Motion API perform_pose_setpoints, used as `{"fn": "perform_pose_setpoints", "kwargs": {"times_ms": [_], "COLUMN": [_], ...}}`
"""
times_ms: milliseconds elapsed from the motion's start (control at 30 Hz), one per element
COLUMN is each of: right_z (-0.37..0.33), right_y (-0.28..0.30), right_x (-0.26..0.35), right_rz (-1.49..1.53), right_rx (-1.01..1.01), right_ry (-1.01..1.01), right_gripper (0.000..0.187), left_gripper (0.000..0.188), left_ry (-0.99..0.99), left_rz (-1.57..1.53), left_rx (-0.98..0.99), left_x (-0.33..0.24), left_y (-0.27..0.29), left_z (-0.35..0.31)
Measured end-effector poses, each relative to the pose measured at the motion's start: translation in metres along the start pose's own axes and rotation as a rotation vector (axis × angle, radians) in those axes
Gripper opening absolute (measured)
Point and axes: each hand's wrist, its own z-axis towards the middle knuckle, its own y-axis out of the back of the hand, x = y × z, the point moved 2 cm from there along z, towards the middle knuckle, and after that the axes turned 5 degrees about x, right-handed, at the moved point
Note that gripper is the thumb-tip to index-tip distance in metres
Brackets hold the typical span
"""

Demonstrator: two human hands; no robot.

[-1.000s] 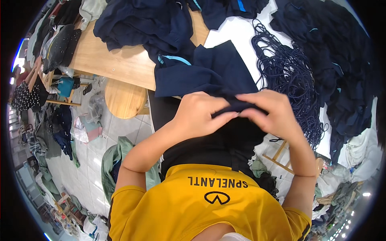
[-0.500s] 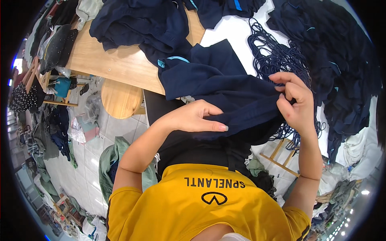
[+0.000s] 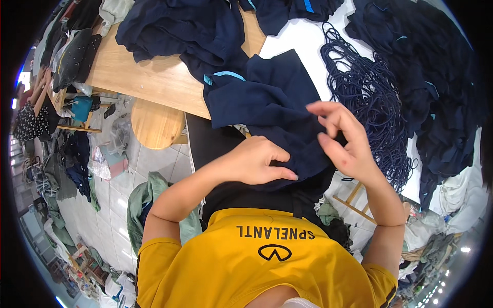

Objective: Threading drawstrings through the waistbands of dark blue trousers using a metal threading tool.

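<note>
A navy cloth garment with a light-blue strip at one end stretches from the table edge down over my lap. At its near edge, my left hand grips the cloth between thumb and curled fingers; the fingertips are partly hidden. My right hand hovers at the garment's right side, its fingers bent and apart, with a slight blur. I see nothing held between those fingers. Just beyond the right hand, a tangled bundle of navy cords drapes over the white tabletop's edge.
More navy garments are heaped on the wooden table, and a larger dark pile lies at the right. A round wooden stool stands at the left. Green cloth hangs by my left elbow. Another person is at far left.
My right hand has moved left and slightly down, leaving the garment's right end, which has slackened and gathered toward my left hand. The left hand has shifted slightly down and right.
</note>
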Motion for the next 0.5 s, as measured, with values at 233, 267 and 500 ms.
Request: {"fn": "perform_pose_setpoints", "kwargs": {"times_ms": [233,267,500], "right_z": [0.004,-0.003,-0.068], "right_y": [0.01,0.014,0.055], "right_x": [0.007,-0.009,-0.044], "right_rz": [-0.167,-0.205,-0.891], "right_rx": [0.094,0.09,0.005], "right_ry": [-0.087,-0.241,-0.509], "right_gripper": [0.088,0.089,0.093], "left_gripper": [0.025,0.024,0.018], "left_ry": [-0.111,-0.148,-0.178], "left_rz": [0.154,0.279,0.546], "left_rx": [-0.503,-0.549,-0.399], "left_x": [0.002,-0.002,0.022], "left_y": [-0.016,-0.002,0.03], "left_z": [-0.006,-0.012,-0.039]}}
